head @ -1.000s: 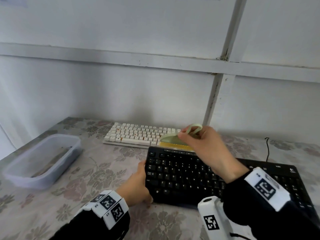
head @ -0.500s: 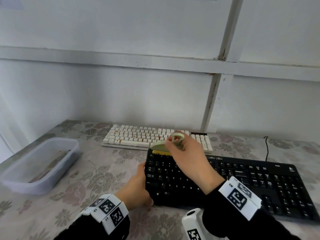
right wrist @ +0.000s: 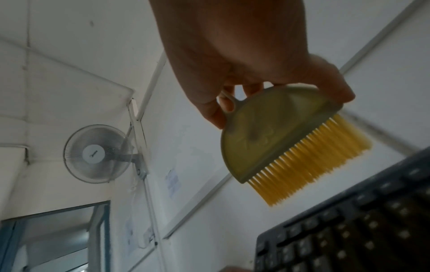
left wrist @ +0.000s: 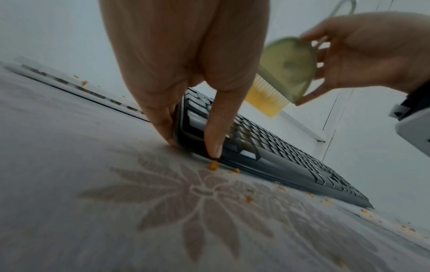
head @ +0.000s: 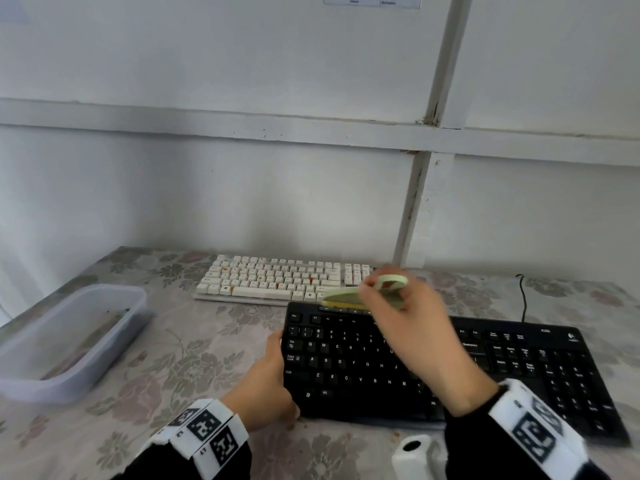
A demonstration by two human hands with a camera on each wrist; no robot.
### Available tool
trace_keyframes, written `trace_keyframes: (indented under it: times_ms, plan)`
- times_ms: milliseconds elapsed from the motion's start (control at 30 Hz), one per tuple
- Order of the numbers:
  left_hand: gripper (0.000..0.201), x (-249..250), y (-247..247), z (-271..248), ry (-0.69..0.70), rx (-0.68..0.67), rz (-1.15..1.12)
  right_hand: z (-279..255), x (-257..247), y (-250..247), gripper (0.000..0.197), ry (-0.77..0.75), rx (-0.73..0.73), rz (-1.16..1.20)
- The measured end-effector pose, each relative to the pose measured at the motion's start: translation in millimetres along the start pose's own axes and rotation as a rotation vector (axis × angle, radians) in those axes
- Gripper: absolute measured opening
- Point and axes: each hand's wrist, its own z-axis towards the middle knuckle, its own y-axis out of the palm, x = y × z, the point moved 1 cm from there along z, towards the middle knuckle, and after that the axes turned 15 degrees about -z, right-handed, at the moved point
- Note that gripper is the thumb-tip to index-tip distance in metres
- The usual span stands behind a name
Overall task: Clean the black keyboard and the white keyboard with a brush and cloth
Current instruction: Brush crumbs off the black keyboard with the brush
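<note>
Presently, brushing step, black plastic keyboard (head: 433,368) at 6 o'clock on floral surface (head: 166,358). Right hand (head: 412,327) grip pinched pale-green, yellow-bristled brush (right wrist: 279,145) above top row; left hand (head: 266,386) grip clasped left edge. Next, likely: lower bristles, sweep rows.

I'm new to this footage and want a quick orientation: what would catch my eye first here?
The right hand grips a green brush with yellow bristles above the far edge of the black keyboard, while the left hand holds that keyboard's left end. Orange crumbs lie on the flowered tablecloth along its near edge. The white keyboard lies behind, toward the wall.
</note>
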Motion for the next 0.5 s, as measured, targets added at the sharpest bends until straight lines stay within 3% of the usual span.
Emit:
trace_keyframes:
  times_ms: [100,333,400,500]
  plan:
    - [0.1,0.8,0.0,0.2,0.007,0.001,0.018,4.0,1.5,27.7,0.015,-0.039,-0.069,-0.062]
    - [0.102,-1.2,-0.7,1.7,-0.024,-0.009,-0.012,0.6,37.9,0.7,0.028,0.097,0.077,-0.226]
    - [0.102,-0.1,0.0,1.4,-0.027,-0.01,-0.012,1.7,34.9,-5.3,0.023,0.084,0.123,-0.2]
    - [0.101,1.6,0.6,-0.2,-0.02,-0.011,-0.006,-0.7,24.7,-1.4,0.018,0.067,0.074,-0.049]
